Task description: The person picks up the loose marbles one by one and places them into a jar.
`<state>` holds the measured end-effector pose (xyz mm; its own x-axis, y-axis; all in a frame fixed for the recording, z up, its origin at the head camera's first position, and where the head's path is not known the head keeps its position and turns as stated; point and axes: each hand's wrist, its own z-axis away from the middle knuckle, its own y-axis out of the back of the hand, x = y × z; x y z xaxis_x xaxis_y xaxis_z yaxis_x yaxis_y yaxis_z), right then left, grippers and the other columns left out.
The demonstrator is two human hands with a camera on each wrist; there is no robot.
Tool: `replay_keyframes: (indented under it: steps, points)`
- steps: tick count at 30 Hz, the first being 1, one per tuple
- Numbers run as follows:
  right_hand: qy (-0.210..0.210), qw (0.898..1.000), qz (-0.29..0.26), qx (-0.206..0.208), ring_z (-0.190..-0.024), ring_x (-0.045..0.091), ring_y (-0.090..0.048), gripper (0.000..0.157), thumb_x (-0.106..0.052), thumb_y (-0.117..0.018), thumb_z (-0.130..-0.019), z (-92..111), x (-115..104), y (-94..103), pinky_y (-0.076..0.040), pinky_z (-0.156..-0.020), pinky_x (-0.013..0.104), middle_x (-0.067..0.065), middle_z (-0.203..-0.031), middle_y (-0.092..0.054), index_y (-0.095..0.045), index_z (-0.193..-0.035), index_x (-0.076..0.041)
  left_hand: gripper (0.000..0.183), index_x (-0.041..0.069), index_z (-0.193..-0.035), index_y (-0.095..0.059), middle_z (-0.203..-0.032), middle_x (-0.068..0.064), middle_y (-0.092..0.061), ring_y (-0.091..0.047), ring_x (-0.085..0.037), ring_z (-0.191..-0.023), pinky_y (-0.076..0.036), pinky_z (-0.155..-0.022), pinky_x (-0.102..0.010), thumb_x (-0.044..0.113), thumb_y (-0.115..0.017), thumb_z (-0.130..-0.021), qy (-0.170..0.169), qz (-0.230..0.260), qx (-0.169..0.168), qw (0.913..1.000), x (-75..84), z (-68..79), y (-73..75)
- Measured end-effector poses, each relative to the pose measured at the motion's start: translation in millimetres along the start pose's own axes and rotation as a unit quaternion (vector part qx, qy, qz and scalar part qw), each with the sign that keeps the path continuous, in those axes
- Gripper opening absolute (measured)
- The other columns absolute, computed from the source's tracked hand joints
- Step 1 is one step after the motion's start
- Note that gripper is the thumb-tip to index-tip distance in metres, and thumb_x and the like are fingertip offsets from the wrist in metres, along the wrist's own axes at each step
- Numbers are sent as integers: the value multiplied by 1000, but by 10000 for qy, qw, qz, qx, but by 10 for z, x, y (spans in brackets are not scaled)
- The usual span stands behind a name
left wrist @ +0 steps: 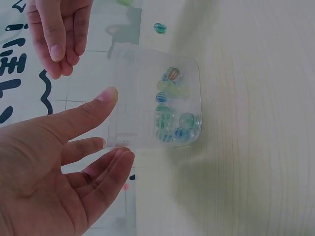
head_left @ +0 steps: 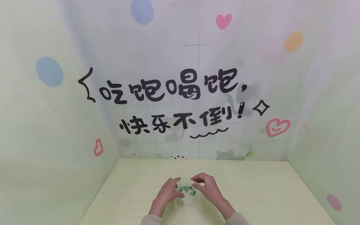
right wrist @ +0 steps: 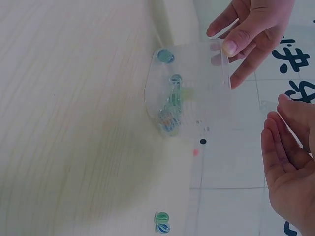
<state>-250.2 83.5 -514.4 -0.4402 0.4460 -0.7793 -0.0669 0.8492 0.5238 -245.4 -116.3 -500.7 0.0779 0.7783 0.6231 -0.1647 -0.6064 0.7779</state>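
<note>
A clear plastic box [head_left: 187, 200] stands on the pale table with several green and blue glass marbles [left wrist: 170, 105] in its lower part. My left hand [head_left: 167, 193] grips the box near its rim, with the thumb on one side and fingers on the other. To the right of the box, my right hand [head_left: 207, 187] hovers by the rim with its fingers loosely bent. In the right wrist view, a faint see-through patch shows near the right fingertips [right wrist: 271, 117]; I cannot tell what it is.
Outside the box, two loose marbles [right wrist: 162, 222] lie on the table [head_left: 135, 175]; the left wrist view shows one loose marble [left wrist: 160, 28]. A printed backdrop [head_left: 168, 56] with black lettering and coloured shapes stands behind and at both sides.
</note>
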Motion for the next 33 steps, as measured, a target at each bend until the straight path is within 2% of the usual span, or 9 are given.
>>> replay_keyframes:
  steps: [5,10,19,33]
  points:
    - [-64,9999,35,138,-91,22,-69,14,-8,-73,-89,12,-11,56,-60,-82,33,11,-102,-73,-73,-103,-5,74,0,-140,-53,-99,-11,-56,-53,-21,-85,-51,-77,-43,15,-86,-75,37,29,-9,10000,-8,-2,-7]
    - [-133,9992,131,356,-90,19,-68,12,-9,-74,-88,22,49,104,-59,-82,30,5,-100,-73,-74,-100,-8,74,0,-139,-53,-99,-12,-57,-53,-22,-85,-51,-77,-43,14,-86,-74,2,63,34,10000,-2,14,-5]
    - [-391,9972,1,643,-95,30,-69,14,-2,-74,-86,60,144,224,-60,-85,35,11,-102,-74,-73,-100,-4,76,0,-140,-53,-100,-11,-57,-54,-22,-87,-52,-80,-44,15,-87,-73,-21,64,69,10000,-16,40,-24]
    - [-704,9927,64,973,-99,29,-71,15,-1,-74,-86,157,327,418,-59,-87,33,10,-103,-74,-73,-101,-5,75,0,-139,-53,-100,-12,-57,-53,-22,-86,-52,-80,-45,15,-87,-74,-50,86,54,9999,-13,48,-22]
